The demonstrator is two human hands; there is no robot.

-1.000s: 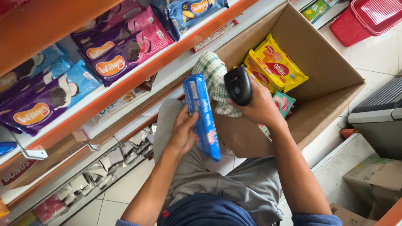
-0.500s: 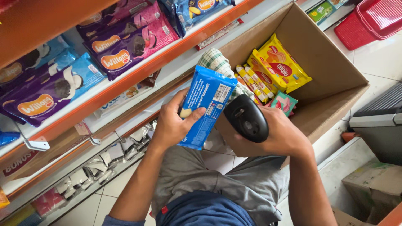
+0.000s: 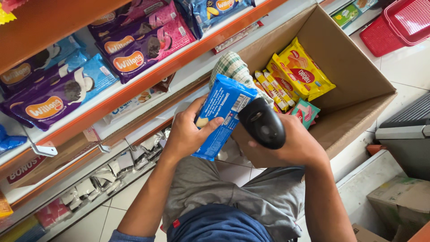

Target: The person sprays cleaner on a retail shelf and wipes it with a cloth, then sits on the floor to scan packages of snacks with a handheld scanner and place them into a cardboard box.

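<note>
The blue biscuit packet [image 3: 224,115] is tilting, long axis running from 7 to 1 o'clock, pinched by the left hand [image 3: 188,132]. At 3 o'clock, the right hand [image 3: 291,145] is gripping a black scanner [image 3: 262,123]; the cardboard box [image 3: 358,112] is sitting beyond.

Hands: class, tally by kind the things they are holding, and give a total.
blue pack: 1, in the left hand
black scanner: 1, in the right hand
Total: 2
</note>
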